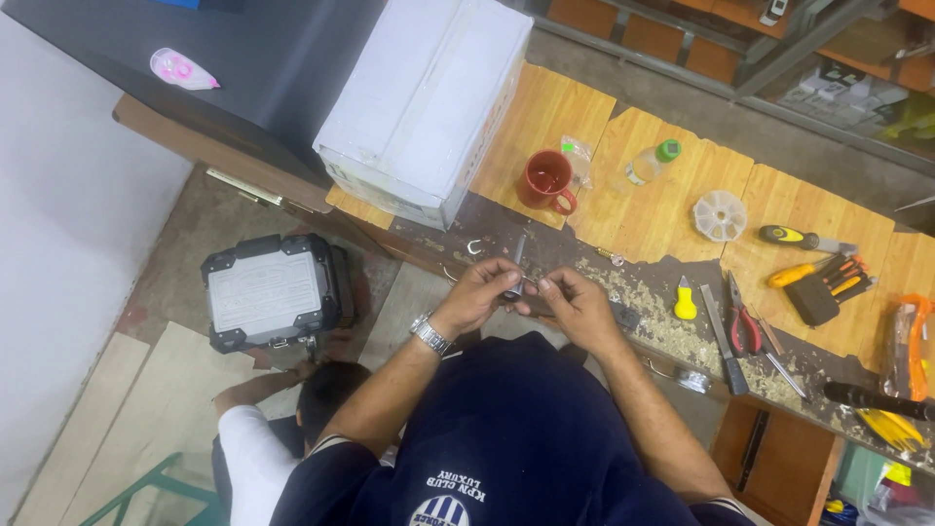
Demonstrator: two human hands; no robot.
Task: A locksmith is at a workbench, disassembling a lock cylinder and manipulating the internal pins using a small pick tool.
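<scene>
Wooden workbench (545, 107) carried a white box (424, 102), red mug (547, 180), clear bottle (651, 163) and round white organiser (720, 215). Right end held screwdrivers (823, 282), red-handled pliers (744, 326), a yellow knife (686, 300). Wood shavings (662, 326) lay along the near edge.

A wooden worktop (662, 209) runs from 11 o'clock down to 4 o'clock, its pale veneer chipped away along the near edge, where dark board and sawdust show. A white wall (58, 253) fills 9 o'clock. Below it lies a grey concrete floor (185, 224), with pale boards (127, 409) laid at 7 o'clock and a green frame (136, 492) at the bottom edge. At 1 o'clock a strip of grey floor passes brown shelving (682, 39). A dark cabinet top (273, 58) sits at 11 o'clock. Under the worktop at 5 o'clock is a brown drawer front (779, 458). The light is even and soft.
</scene>
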